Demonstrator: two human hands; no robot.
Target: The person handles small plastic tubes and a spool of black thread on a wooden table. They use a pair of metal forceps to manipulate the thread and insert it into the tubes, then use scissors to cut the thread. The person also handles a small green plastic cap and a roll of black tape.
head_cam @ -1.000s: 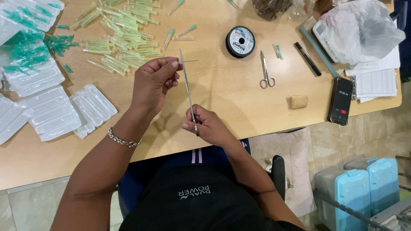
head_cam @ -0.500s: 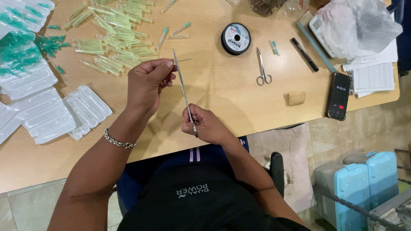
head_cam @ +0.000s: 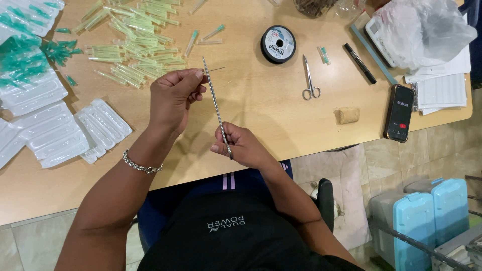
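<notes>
My right hand (head_cam: 243, 144) grips the handle end of a long thin metal tool (head_cam: 215, 103) that slants up and away over the wooden table (head_cam: 261, 108). My left hand (head_cam: 173, 96), with a chain bracelet on the wrist, pinches a fine needle (head_cam: 215, 70) at the tool's upper tip. Both hands hover above the table's middle, close to the front edge.
Several green-tipped needle caps (head_cam: 133, 42) and blister packs (head_cam: 55, 128) lie at the left. A spool of black thread (head_cam: 278, 44), small scissors (head_cam: 310, 80), a black pen (head_cam: 360, 62), a cork piece (head_cam: 347, 115), a phone (head_cam: 399, 112), papers and a plastic bag (head_cam: 427, 27) lie right.
The view has shifted slightly. Both hands keep the same hold on the tool and needle, with only small movement.
</notes>
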